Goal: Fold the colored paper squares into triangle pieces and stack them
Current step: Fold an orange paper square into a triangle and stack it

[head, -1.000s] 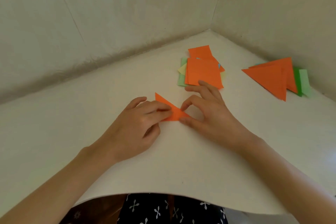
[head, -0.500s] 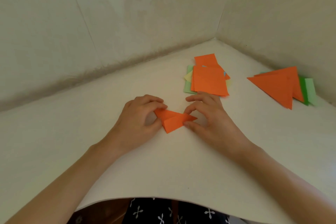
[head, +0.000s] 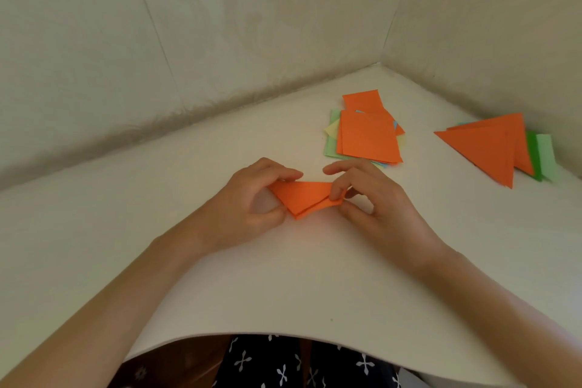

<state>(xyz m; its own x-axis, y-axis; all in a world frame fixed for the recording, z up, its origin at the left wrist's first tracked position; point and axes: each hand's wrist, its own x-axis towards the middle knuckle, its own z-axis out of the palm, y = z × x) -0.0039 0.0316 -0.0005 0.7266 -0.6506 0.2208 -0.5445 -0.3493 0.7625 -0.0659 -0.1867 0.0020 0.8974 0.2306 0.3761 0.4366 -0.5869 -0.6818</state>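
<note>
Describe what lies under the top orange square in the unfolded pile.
Edges of another orange sheet, a light green sheet and a pale yellow sheet peek out. The top square covers the rest.
</note>
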